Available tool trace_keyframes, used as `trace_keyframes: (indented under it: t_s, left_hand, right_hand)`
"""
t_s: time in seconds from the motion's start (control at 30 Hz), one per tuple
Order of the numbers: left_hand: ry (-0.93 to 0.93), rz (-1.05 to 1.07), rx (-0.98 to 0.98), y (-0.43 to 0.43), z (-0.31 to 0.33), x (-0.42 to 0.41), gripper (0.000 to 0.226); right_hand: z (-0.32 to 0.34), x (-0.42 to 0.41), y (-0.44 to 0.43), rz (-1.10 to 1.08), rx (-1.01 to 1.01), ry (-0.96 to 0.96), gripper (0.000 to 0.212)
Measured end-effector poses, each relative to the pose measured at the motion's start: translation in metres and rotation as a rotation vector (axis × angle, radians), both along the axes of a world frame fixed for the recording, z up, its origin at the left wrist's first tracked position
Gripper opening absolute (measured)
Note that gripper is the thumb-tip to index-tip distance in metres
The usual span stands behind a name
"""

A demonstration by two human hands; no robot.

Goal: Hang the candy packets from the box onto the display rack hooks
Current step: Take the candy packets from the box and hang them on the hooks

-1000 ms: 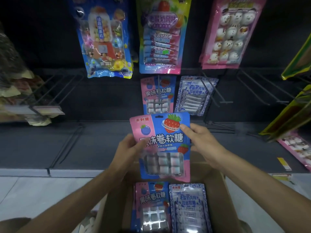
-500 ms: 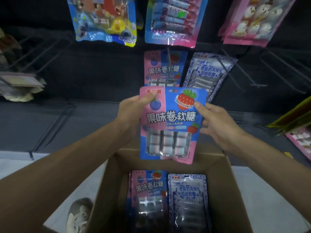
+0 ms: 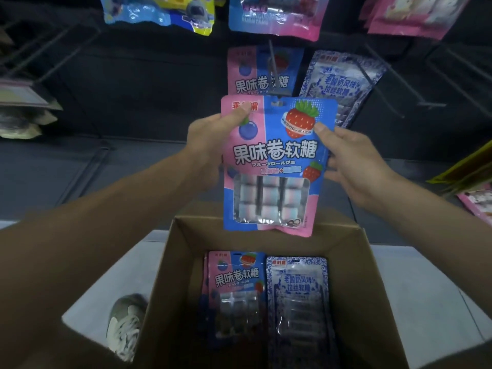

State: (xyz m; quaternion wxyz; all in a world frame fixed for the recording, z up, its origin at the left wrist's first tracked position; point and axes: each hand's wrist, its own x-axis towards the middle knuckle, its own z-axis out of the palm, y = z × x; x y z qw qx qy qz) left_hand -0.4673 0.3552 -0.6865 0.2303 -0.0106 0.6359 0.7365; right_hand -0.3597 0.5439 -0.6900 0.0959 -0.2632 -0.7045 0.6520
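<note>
I hold a pink-and-blue fruit roll candy packet upright above the cardboard box. My left hand pinches its upper left corner, thumb on the front. My right hand grips its right edge. The packet's hang hole sits just below the tip of a rack hook that carries an identical hung packet. More pink-and-blue packets and blue-and-white packets lie in the box.
A blue-and-white packet hangs on the hook to the right. Larger candy bags hang on the row above. Bare wire hooks stick out at right and left. A shoe stands left of the box.
Both hands have raised the packet from just above the box up toward the hook with the matching packet. The camera has tilted down and the grip is unchanged.
</note>
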Motion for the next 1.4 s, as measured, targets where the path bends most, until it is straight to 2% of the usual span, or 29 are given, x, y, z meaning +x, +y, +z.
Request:
trace_keyframes:
  t_s: [0.13, 0.67, 0.83, 1.03, 1.13, 1.23, 1.3, 1.4]
  left_hand:
    - [-0.003, 0.026, -0.040, 0.000, -0.002, 0.000, 0.033]
    - [-0.032, 0.063, -0.043, 0.001, -0.002, -0.001, 0.031]
    - [-0.040, 0.052, -0.076, 0.001, -0.006, -0.005, 0.052]
    - [-0.018, -0.182, -0.188, -0.011, -0.017, -0.013, 0.065]
    - [-0.075, -0.299, -0.228, -0.021, -0.023, -0.003, 0.045]
    - [-0.104, -0.454, -0.304, -0.034, -0.037, 0.012, 0.041]
    - [-0.154, -0.517, -0.293, -0.039, -0.046, 0.018, 0.041]
    - [-0.239, -0.531, -0.201, -0.042, -0.053, 0.023, 0.050]
  right_hand:
    - [0.001, -0.001, -0.005, -0.015, -0.015, -0.021, 0.028]
    - [0.005, -0.001, -0.010, -0.038, 0.000, -0.006, 0.038]
    - [0.003, -0.002, -0.010, -0.047, 0.001, -0.033, 0.039]
    - [0.003, -0.005, -0.010, -0.067, -0.021, -0.043, 0.036]
    - [0.002, -0.007, -0.009, -0.074, -0.052, -0.063, 0.038]
    - [0.002, -0.008, -0.009, -0.070, -0.095, -0.070, 0.031]
    - [0.002, -0.009, -0.009, -0.079, -0.107, -0.067, 0.029]
    - [0.001, -0.011, -0.008, -0.128, -0.122, -0.070, 0.042]
